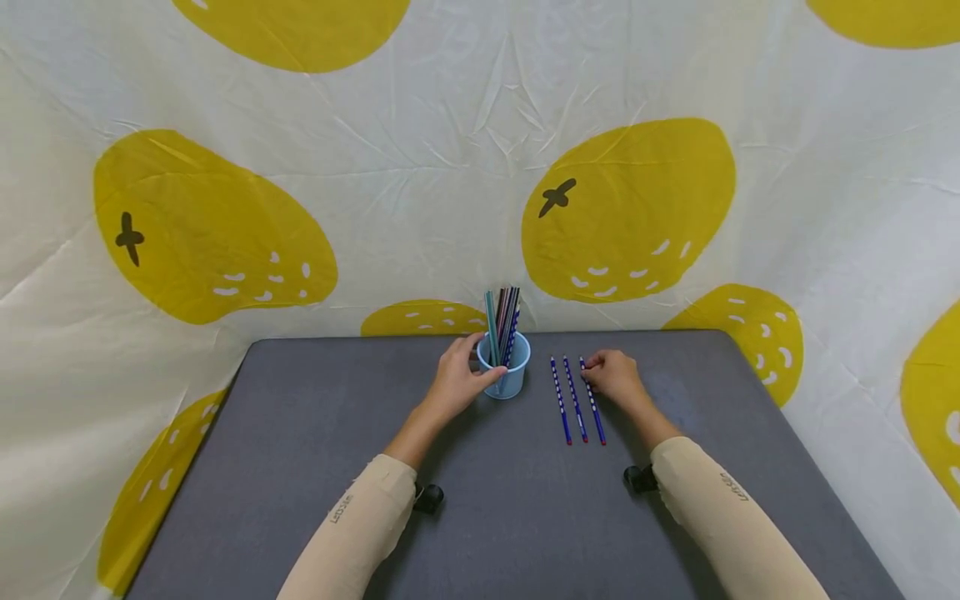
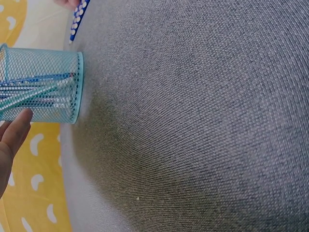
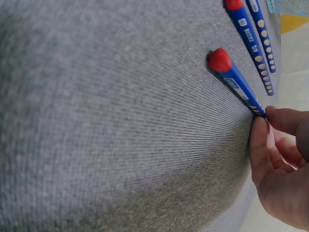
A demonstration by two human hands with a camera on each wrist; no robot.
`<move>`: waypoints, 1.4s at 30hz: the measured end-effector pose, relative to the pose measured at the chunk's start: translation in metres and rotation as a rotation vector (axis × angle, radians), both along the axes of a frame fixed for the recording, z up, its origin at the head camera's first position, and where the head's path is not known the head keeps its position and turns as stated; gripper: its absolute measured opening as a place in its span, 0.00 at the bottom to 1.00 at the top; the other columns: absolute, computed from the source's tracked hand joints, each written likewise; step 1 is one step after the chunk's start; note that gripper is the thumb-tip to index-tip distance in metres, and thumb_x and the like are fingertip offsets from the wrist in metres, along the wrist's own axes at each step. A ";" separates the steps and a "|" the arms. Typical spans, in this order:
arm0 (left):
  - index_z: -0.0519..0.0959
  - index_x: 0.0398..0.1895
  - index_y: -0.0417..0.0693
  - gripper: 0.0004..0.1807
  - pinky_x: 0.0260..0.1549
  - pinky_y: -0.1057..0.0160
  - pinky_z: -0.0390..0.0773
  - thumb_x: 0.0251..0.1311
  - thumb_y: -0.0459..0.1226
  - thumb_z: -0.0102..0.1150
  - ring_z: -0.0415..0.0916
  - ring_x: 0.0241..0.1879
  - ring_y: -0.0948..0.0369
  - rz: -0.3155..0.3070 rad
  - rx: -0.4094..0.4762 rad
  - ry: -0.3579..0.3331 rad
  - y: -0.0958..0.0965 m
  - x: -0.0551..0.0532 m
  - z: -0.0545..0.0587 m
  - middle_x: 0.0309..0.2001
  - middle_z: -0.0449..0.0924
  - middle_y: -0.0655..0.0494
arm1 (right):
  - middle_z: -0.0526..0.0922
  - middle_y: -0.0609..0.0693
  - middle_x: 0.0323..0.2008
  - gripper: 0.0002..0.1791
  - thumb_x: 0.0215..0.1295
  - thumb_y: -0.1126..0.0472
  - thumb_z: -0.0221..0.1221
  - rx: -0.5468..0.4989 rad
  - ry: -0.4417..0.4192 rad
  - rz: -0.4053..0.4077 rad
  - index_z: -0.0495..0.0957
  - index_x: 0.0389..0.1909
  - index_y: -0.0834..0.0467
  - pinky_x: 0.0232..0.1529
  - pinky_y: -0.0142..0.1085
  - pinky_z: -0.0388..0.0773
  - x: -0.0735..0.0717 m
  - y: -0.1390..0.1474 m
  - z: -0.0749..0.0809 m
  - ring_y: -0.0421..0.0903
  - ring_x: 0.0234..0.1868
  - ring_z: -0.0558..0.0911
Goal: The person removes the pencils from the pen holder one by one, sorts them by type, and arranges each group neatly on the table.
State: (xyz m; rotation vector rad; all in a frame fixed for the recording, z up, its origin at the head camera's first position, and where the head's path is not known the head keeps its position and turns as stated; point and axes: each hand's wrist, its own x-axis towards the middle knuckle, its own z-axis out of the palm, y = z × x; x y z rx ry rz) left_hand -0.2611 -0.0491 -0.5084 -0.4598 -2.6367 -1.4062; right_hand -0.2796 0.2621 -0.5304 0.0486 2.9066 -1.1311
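My left hand (image 1: 457,371) holds the light blue mesh pencil cup (image 1: 506,387) from its left side, thumb in front and fingers behind near the rim. Several pencils (image 1: 504,321), teal, dark and blue, stand leaning inside it. To the right, three blue dotted pencils with red ends lie side by side on the table. My right hand (image 1: 617,379) pinches the rightmost pencil (image 1: 596,417) near its far end, between thumb and finger. In the right wrist view its red end (image 3: 220,60) points back along the cloth. The middle pencil (image 1: 577,404) and left pencil (image 1: 561,404) lie untouched.
A grey cloth-covered table (image 1: 300,467) spreads under both arms. Behind it hangs a white curtain (image 1: 450,233) with large yellow fruit prints, right at the table's far edge and close behind the cup. Small black wrist cameras (image 1: 430,498) sit below both hands.
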 end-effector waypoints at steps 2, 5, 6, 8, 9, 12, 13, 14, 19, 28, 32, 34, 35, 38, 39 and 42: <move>0.70 0.71 0.40 0.41 0.44 0.58 0.89 0.58 0.47 0.76 0.84 0.52 0.49 0.001 -0.001 0.002 0.000 0.000 0.000 0.56 0.76 0.42 | 0.90 0.58 0.32 0.10 0.64 0.64 0.68 0.003 0.011 -0.001 0.85 0.39 0.68 0.26 0.32 0.83 0.000 -0.001 -0.001 0.40 0.22 0.84; 0.70 0.72 0.40 0.41 0.44 0.59 0.89 0.58 0.47 0.76 0.83 0.52 0.49 -0.002 -0.004 0.003 0.000 0.001 0.000 0.56 0.76 0.42 | 0.90 0.58 0.31 0.10 0.63 0.63 0.69 0.018 0.034 0.006 0.85 0.39 0.68 0.26 0.31 0.81 0.000 -0.001 -0.002 0.39 0.21 0.83; 0.70 0.72 0.40 0.42 0.44 0.59 0.89 0.58 0.47 0.76 0.83 0.52 0.48 -0.005 -0.001 0.001 0.000 0.001 0.000 0.56 0.76 0.42 | 0.90 0.58 0.31 0.10 0.62 0.63 0.69 0.021 0.040 0.003 0.85 0.39 0.67 0.26 0.31 0.80 0.000 -0.001 -0.002 0.39 0.21 0.83; 0.70 0.72 0.40 0.42 0.44 0.59 0.89 0.59 0.47 0.76 0.83 0.52 0.48 -0.008 0.000 -0.003 0.001 0.001 0.000 0.56 0.76 0.42 | 0.90 0.57 0.31 0.10 0.62 0.63 0.69 0.029 0.048 0.004 0.85 0.39 0.67 0.27 0.31 0.79 0.001 -0.001 -0.002 0.39 0.21 0.83; 0.70 0.72 0.40 0.42 0.44 0.59 0.89 0.59 0.47 0.76 0.83 0.52 0.48 -0.009 0.001 -0.005 0.001 0.001 0.000 0.56 0.76 0.42 | 0.90 0.58 0.31 0.10 0.63 0.63 0.69 0.027 0.048 0.003 0.85 0.39 0.67 0.27 0.31 0.79 0.001 -0.001 -0.003 0.39 0.22 0.83; 0.70 0.72 0.40 0.42 0.44 0.59 0.89 0.59 0.48 0.76 0.83 0.52 0.48 -0.004 0.002 -0.012 0.001 0.001 0.000 0.56 0.76 0.42 | 0.90 0.58 0.33 0.10 0.64 0.63 0.69 0.009 0.041 0.002 0.85 0.40 0.67 0.27 0.31 0.81 0.003 0.000 -0.003 0.39 0.23 0.83; 0.70 0.72 0.40 0.42 0.44 0.59 0.89 0.59 0.48 0.76 0.83 0.52 0.49 -0.002 0.003 -0.013 0.001 0.001 0.000 0.56 0.76 0.43 | 0.90 0.59 0.33 0.11 0.64 0.63 0.68 -0.001 0.037 0.003 0.84 0.40 0.67 0.27 0.31 0.81 0.003 0.000 -0.003 0.39 0.23 0.83; 0.70 0.72 0.41 0.41 0.44 0.60 0.89 0.59 0.48 0.76 0.83 0.52 0.49 -0.001 0.003 -0.014 0.001 0.002 0.000 0.56 0.76 0.43 | 0.90 0.59 0.34 0.11 0.64 0.63 0.68 -0.011 0.034 0.001 0.84 0.41 0.67 0.27 0.31 0.82 0.004 0.000 -0.004 0.39 0.23 0.83; 0.70 0.72 0.41 0.41 0.44 0.60 0.89 0.59 0.48 0.76 0.83 0.52 0.49 -0.003 0.004 -0.016 0.001 0.002 0.001 0.56 0.76 0.43 | 0.89 0.60 0.34 0.11 0.65 0.63 0.68 -0.026 0.057 0.005 0.84 0.41 0.68 0.28 0.32 0.83 0.005 -0.001 -0.002 0.39 0.23 0.83; 0.70 0.72 0.41 0.41 0.43 0.61 0.89 0.59 0.48 0.76 0.82 0.52 0.50 0.003 -0.003 -0.001 -0.001 0.000 0.000 0.56 0.76 0.43 | 0.89 0.58 0.41 0.16 0.69 0.56 0.66 -0.003 0.198 0.083 0.83 0.50 0.64 0.45 0.46 0.83 -0.002 -0.018 0.016 0.54 0.42 0.86; 0.70 0.72 0.41 0.42 0.43 0.60 0.89 0.59 0.48 0.75 0.82 0.52 0.50 0.004 -0.002 -0.006 0.000 0.000 0.001 0.56 0.76 0.43 | 0.88 0.60 0.48 0.20 0.72 0.55 0.65 -0.089 0.168 0.118 0.80 0.56 0.64 0.51 0.50 0.84 -0.006 -0.031 0.027 0.56 0.49 0.86; 0.70 0.72 0.41 0.42 0.43 0.59 0.89 0.59 0.48 0.75 0.83 0.52 0.49 0.006 -0.002 -0.005 0.000 0.000 0.001 0.56 0.76 0.43 | 0.87 0.61 0.51 0.21 0.73 0.55 0.64 -0.142 0.149 0.126 0.79 0.59 0.64 0.54 0.51 0.84 -0.009 -0.039 0.032 0.58 0.52 0.86; 0.70 0.72 0.41 0.42 0.44 0.59 0.89 0.59 0.49 0.75 0.83 0.52 0.49 0.009 -0.006 -0.003 0.000 0.000 0.001 0.56 0.76 0.43 | 0.87 0.62 0.53 0.21 0.73 0.55 0.64 -0.166 0.142 0.131 0.79 0.59 0.65 0.55 0.51 0.84 -0.010 -0.042 0.035 0.58 0.53 0.86; 0.70 0.72 0.41 0.42 0.44 0.58 0.89 0.59 0.49 0.75 0.83 0.51 0.49 0.014 -0.012 0.003 0.000 -0.001 0.001 0.55 0.76 0.43 | 0.85 0.64 0.56 0.23 0.74 0.57 0.63 -0.237 0.133 0.150 0.77 0.62 0.67 0.57 0.50 0.83 -0.015 -0.053 0.041 0.59 0.55 0.85; 0.70 0.72 0.41 0.42 0.44 0.58 0.89 0.59 0.49 0.75 0.83 0.51 0.49 0.014 -0.015 0.005 0.000 -0.001 0.001 0.55 0.76 0.43 | 0.85 0.64 0.56 0.23 0.74 0.57 0.63 -0.261 0.131 0.157 0.77 0.63 0.67 0.57 0.49 0.83 -0.017 -0.056 0.042 0.60 0.56 0.85; 0.70 0.72 0.41 0.42 0.44 0.58 0.89 0.58 0.49 0.76 0.84 0.51 0.49 0.012 -0.018 0.006 0.000 -0.001 0.000 0.55 0.76 0.43 | 0.84 0.65 0.58 0.23 0.75 0.59 0.62 -0.322 0.104 0.187 0.76 0.64 0.68 0.61 0.51 0.82 -0.018 -0.067 0.052 0.61 0.58 0.83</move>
